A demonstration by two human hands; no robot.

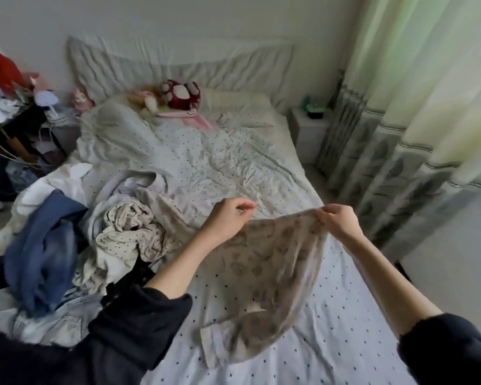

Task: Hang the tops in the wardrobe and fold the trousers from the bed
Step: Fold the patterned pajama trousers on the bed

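A bed (331, 315) fills most of the frame, covered in a pale sheet with small dark dots, rumpled toward the upper middle and smoother at the lower right. A plain pale wall runs across the top, with a creased cushioned headboard (178, 62) against it. At the right edge hang light green curtains (414, 107) with a grey leaf-patterned band lower down, and a small white bedside table (308, 134) stands between the bed and the curtains. At the upper left sits a cluttered stand (14, 107) with red and white items, too blurred to name. Near the headboard lie two soft toys: one dark red mushroom-shaped plush (182, 94) and one pale doll-like toy (147, 101) just beside it. On the left half of the bed is one heap of clothes, in which a blue denim garment (45, 245), a cream dotted garment (128, 232) and a white piece (67, 184) can be told apart; how many more lie under them cannot be told. Two hands reach in from the bottom, both forearms bare below dark pushed-up sleeves. The left hand (228, 218) and the right hand (336, 220) are held apart above the centre of the bed, each pinching the top edge of one beige patterned garment (267, 268) between thumb and fingers. The garment hangs down from that stretched edge, its lower end resting on the sheet at the lower middle of the frame.
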